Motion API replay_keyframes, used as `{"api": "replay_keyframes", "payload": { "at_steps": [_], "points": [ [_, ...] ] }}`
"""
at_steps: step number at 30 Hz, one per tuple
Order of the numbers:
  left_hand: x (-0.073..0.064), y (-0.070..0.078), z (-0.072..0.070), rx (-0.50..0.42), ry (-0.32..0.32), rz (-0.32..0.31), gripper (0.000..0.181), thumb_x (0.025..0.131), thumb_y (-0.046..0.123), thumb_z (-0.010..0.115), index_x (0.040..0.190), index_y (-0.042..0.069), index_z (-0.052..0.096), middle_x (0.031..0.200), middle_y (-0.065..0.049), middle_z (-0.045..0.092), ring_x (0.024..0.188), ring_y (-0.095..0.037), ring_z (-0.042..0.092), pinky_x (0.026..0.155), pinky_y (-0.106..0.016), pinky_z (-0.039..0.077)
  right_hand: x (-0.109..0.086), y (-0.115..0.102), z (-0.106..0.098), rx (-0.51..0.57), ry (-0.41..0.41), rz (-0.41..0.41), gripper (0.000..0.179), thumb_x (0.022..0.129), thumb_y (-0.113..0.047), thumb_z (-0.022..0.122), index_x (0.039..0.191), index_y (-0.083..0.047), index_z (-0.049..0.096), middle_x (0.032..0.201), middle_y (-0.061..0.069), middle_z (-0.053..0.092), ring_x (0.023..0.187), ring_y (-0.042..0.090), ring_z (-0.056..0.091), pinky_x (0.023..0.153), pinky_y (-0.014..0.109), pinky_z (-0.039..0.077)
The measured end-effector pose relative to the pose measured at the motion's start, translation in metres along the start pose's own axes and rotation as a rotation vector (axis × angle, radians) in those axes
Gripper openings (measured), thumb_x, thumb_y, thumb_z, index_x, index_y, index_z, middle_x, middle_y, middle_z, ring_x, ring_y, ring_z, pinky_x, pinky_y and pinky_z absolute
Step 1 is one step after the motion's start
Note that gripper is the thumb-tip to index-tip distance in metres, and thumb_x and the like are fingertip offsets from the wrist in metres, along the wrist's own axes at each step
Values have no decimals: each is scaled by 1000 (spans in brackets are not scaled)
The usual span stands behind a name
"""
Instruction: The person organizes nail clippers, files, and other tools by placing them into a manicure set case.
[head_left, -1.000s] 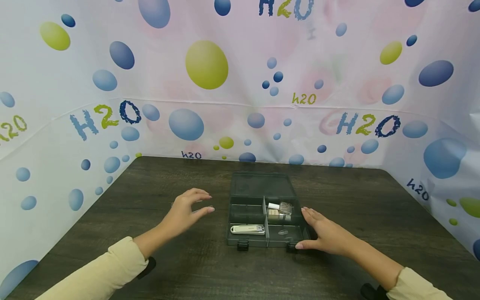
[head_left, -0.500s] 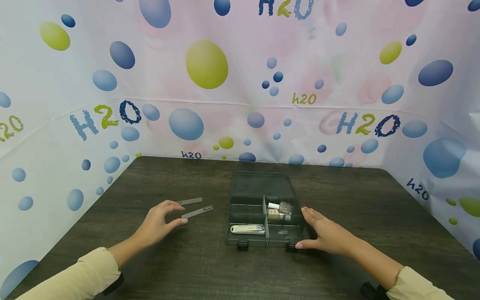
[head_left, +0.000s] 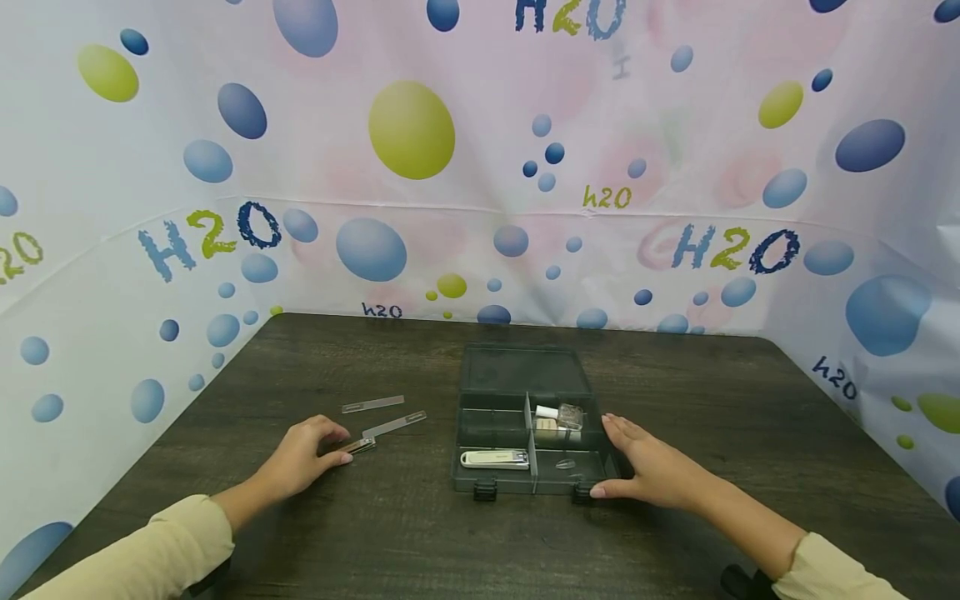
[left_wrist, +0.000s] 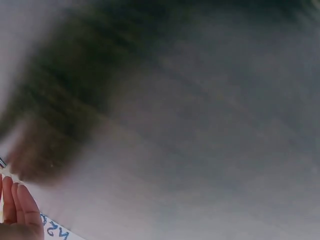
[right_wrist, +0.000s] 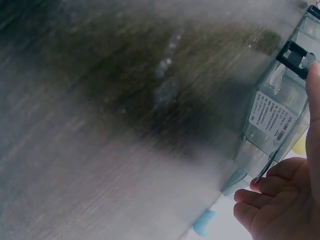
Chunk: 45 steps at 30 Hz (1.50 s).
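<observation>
A transparent grey divided plastic box lies with its lid folded back. My right hand holds its right front corner, thumb at the front latch and fingers along the side. In the right wrist view, that thumb touches a black latch. My left hand pinches a small metal nail clipper just above the table, left of the box. A large nail clipper lies in the front left compartment. Two clear, thin strips, a nearer strip and a farther strip, lie beyond my left hand.
The back right compartment holds a small clear square case and several whitish pieces. A small clear oval piece lies in the front right one. A patterned sheet rises behind the dark wooden table.
My left hand has drawn back left and toward me, uncovering the two clear strips; the small nail clipper now shows in its fingers. The right hand and box have stayed put.
</observation>
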<state>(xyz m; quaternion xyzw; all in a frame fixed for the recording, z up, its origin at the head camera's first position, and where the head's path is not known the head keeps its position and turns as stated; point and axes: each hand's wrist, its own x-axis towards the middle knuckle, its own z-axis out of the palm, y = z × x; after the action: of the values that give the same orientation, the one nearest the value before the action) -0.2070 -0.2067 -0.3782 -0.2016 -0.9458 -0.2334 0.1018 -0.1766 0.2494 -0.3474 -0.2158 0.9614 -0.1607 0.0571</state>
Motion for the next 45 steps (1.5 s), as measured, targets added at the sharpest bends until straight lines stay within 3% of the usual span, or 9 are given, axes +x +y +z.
{"api": "replay_keyframes", "payload": {
  "at_steps": [10, 21, 28, 45],
  "points": [
    [0, 1, 1, -12, -42, -44, 11, 78, 9, 72, 83, 4, 63, 83, -3, 57, 74, -12, 54, 63, -27, 48, 0, 1, 0, 2, 4, -4, 107, 74, -65, 61, 142, 9, 25, 147, 30, 26, 134, 47, 27, 102, 59, 33],
    [-1, 3, 3, 7, -42, -54, 12, 78, 7, 71, 77, 4, 60, 76, -2, 54, 67, -8, 49, 57, -22, 45, 0, 1, 1, -5, 8, -8, 107, 74, -65, 61, 142, 10, 26, 146, 31, 26, 134, 47, 27, 101, 59, 33],
    [-1, 4, 2, -21, -24, -38, 14, 77, 5, 72, 74, 3, 59, 68, 0, 54, 59, -2, 45, 52, -20, 42, 0, 1, 1, -10, 13, -11, 107, 74, -65, 61, 142, 10, 26, 146, 30, 27, 134, 47, 28, 102, 59, 33],
    [-1, 4, 0, -86, -50, 32, 14, 76, 5, 73, 69, 7, 61, 63, 4, 55, 55, 4, 41, 49, -18, 41, 0, 1, 1, -11, 12, -8, 107, 74, -65, 61, 142, 10, 26, 146, 31, 27, 133, 47, 29, 101, 58, 34]
  ]
}}
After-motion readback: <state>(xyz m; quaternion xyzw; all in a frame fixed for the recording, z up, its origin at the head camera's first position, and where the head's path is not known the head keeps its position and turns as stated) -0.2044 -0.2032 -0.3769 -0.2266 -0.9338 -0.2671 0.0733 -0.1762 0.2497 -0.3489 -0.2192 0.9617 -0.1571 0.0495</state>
